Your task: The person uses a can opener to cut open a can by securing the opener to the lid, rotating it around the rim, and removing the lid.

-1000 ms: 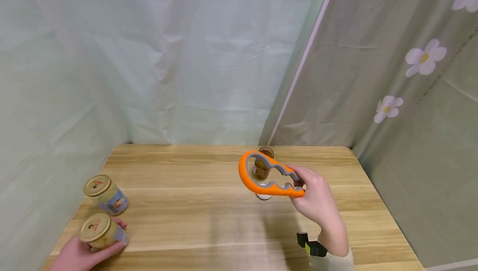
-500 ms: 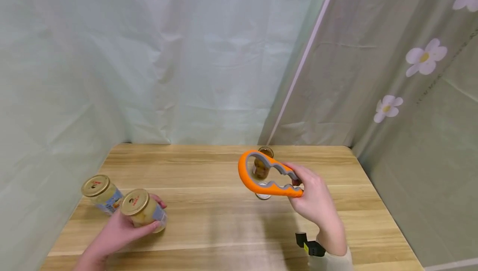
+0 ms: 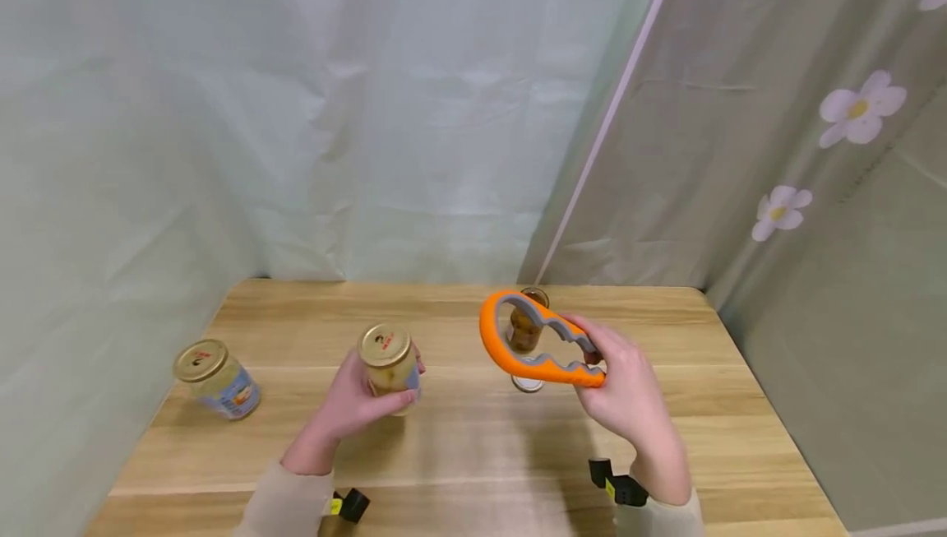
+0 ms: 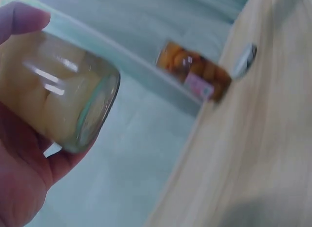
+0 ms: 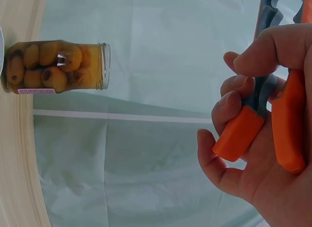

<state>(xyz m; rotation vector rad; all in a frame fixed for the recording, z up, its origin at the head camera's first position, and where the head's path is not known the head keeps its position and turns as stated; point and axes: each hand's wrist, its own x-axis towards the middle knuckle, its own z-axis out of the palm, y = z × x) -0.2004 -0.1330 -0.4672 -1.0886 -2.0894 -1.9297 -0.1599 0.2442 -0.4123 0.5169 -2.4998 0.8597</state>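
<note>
My left hand (image 3: 353, 405) grips a glass jar (image 3: 390, 368) with a gold lid and pale fruit pieces inside, held above the table left of centre. In the left wrist view the jar's glass base (image 4: 92, 112) faces outward, with the thumb across its side. My right hand (image 3: 629, 389) holds an orange jar opener (image 3: 491, 340) with grey toothed inner edges, its fingers curled round the handle ends in the right wrist view. Behind the opener stands a lidless jar (image 5: 53, 66) of brown round fruit. A loose lid (image 3: 528, 383) lies just in front of that jar.
Another gold-lidded jar (image 3: 222, 381) with a blue label stands at the left of the wooden table (image 3: 459, 471). Pale curtains (image 3: 414, 126) hang behind the table and along both sides.
My left hand has carried its jar from the table's left side, beside the other gold-lidded jar, rightward and farther back. The right hand and jar opener have stayed nearly still.
</note>
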